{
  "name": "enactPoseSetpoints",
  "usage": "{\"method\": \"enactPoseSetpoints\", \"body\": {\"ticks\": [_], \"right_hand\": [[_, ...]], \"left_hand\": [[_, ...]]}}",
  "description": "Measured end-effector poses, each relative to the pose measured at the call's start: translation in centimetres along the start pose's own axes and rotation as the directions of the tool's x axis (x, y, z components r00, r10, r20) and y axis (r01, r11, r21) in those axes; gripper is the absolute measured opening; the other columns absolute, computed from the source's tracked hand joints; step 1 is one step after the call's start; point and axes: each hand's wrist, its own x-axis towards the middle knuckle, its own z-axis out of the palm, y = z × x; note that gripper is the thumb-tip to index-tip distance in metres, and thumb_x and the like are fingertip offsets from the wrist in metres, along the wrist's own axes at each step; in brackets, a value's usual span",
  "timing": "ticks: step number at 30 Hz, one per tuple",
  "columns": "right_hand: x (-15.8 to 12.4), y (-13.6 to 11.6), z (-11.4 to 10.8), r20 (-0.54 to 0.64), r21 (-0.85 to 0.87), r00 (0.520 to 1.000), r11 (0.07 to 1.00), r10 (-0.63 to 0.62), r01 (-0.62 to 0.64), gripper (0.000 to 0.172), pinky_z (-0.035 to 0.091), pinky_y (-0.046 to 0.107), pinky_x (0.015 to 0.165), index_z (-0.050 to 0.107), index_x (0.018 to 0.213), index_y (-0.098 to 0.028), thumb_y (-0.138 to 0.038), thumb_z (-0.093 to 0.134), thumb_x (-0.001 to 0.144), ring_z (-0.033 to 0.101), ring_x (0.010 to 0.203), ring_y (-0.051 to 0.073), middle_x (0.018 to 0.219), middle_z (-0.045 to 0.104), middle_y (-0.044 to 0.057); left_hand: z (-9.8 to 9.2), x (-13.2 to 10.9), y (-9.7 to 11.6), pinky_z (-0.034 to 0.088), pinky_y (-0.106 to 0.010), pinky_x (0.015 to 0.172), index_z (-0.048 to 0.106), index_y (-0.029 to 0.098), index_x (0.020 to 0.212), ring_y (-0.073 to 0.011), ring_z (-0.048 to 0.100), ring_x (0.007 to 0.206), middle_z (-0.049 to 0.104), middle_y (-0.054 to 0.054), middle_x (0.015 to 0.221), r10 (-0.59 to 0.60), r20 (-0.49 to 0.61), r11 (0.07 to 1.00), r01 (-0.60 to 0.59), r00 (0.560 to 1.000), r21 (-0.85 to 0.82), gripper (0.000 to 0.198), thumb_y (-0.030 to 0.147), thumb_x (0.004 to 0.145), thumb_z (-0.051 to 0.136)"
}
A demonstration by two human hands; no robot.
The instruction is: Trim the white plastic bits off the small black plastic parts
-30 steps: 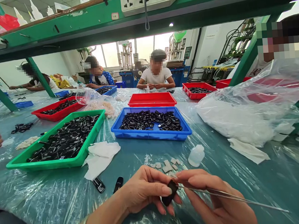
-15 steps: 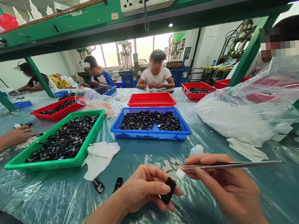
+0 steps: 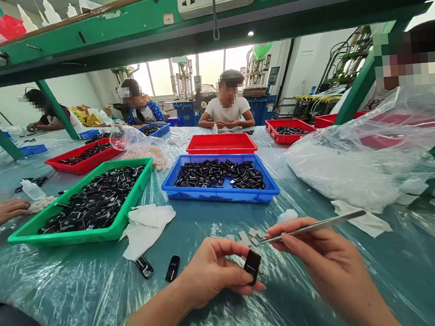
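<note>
My left hand [image 3: 214,271] pinches a small black rectangular piece [image 3: 253,266] between thumb and fingers. My right hand [image 3: 324,255] is shut on long steel tweezers [image 3: 313,228], whose tips point left and end just above the black piece, apart from it. Small white scraps [image 3: 246,237] lie on the plastic sheet just beneath the tweezer tips. A small translucent bottle [image 3: 287,215] stands partly hidden behind my right hand. Two black pieces [image 3: 144,267] lie on the sheet to the left of my left hand.
A green tray [image 3: 76,236] and a blue tray [image 3: 220,199] hold many black pieces, beside a white cloth [image 3: 145,230]. A bulging plastic bag [image 3: 353,167] lies right. A co-worker's hand [image 3: 3,212] rests far left; other people sit opposite. A green shelf [image 3: 79,28] crosses overhead.
My right hand has swung the tweezers from level to tilted, tips up-right handle. My left hand has turned the black piece more upright. The co-worker's hand has moved left.
</note>
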Motion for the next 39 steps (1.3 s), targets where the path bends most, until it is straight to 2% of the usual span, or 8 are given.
{"method": "enactPoseSetpoints", "body": {"ticks": [3,6,10,14,17,24,29,39], "right_hand": [[0.3,0.4,0.1,0.019,0.081,0.997,0.993,0.08,-0.081,0.075,0.051,0.006,0.071,0.037,0.094,-0.006,-0.062,0.058,0.048,0.054,0.077,-0.003,0.101,0.048,0.006],[0.3,0.3,0.3,0.062,0.064,0.992,0.991,0.112,-0.116,0.077,0.05,0.005,0.069,0.035,0.097,-0.007,-0.063,0.057,0.049,0.054,0.075,-0.001,0.091,0.049,0.004],[0.2,-0.1,0.8,0.107,0.04,0.985,0.989,0.135,-0.14,0.077,0.048,0.002,0.067,0.035,0.096,-0.007,-0.064,0.055,0.05,0.054,0.074,-0.002,0.085,0.049,0.003],[0.2,0.1,1.1,0.172,0.002,0.973,0.988,0.153,-0.156,0.075,0.047,-0.001,0.072,0.035,0.1,-0.008,-0.065,0.051,0.055,0.053,0.079,-0.005,0.089,0.05,0.004],[0.2,0.2,1.1,0.21,-0.017,0.959,0.982,0.188,-0.189,0.074,0.046,-0.002,0.072,0.034,0.102,-0.008,-0.065,0.049,0.056,0.052,0.08,-0.006,0.093,0.05,0.005],[0.0,0.2,1.5,0.222,-0.021,0.961,0.986,0.167,-0.166,0.073,0.041,-0.003,0.063,0.036,0.098,-0.007,-0.066,0.048,0.056,0.048,0.073,-0.01,0.09,0.05,0.003],[0.2,0.2,1.6,0.254,-0.005,0.95,0.982,0.183,-0.188,0.073,0.044,-0.001,0.067,0.034,0.1,-0.008,-0.065,0.048,0.057,0.049,0.075,-0.009,0.092,0.049,0.003],[-0.1,0.0,1.7,0.283,0.014,0.94,0.979,0.191,-0.203,0.076,0.048,0.004,0.07,0.033,0.098,-0.007,-0.068,0.047,0.055,0.049,0.075,-0.008,0.093,0.048,0.004]], "left_hand": [[0.0,0.1,-0.2,0.05,-0.01,0.058,0.05,0.014,0.104,-0.0157,0.064,0.077,0.058,-0.003,0.065,0.008,-0.013,1.0,-0.007,1.0,0.018,0.057,0.02,0.05,0.068],[0.0,0.2,-0.4,0.05,-0.01,0.059,0.049,0.016,0.105,-0.0154,0.064,0.08,0.058,-0.003,0.064,0.015,-0.025,0.998,-0.014,1.0,0.057,0.056,0.02,0.052,0.066],[0.1,0.2,-0.5,0.048,-0.01,0.058,0.049,0.017,0.107,-0.0116,0.063,0.072,0.06,-0.004,0.066,0.005,-0.037,0.992,-0.001,0.999,0.124,0.057,0.019,0.052,0.064],[0.1,0.2,-0.6,0.047,-0.008,0.06,0.05,0.017,0.106,-0.0068,0.061,0.065,0.062,-0.004,0.069,0.006,-0.041,0.986,0.001,0.999,0.167,0.055,0.021,0.053,0.064],[0.2,0.1,-0.6,0.047,-0.008,0.061,0.05,0.018,0.106,-0.0083,0.063,0.069,0.061,-0.003,0.067,0.013,-0.031,0.985,-0.008,0.999,0.174,0.053,0.021,0.054,0.063],[0.4,0.1,-0.4,0.043,-0.007,0.058,0.048,0.017,0.105,-0.0055,0.059,0.06,0.059,-0.002,0.06,0.008,-0.033,0.986,-0.003,0.999,0.167,0.052,0.018,0.054,0.061],[0.2,0.1,-0.5,0.046,-0.008,0.063,0.048,0.018,0.105,-0.0096,0.063,0.069,0.057,-0.001,0.058,0.001,-0.041,0.985,0.006,0.999,0.173,0.053,0.02,0.053,0.063],[0.1,0.3,-0.7,0.049,-0.012,0.07,0.049,0.017,0.107,-0.009,0.063,0.068,0.056,0.0,0.056,-0.007,-0.043,0.985,0.015,0.999,0.171,0.057,0.021,0.052,0.064]]}}
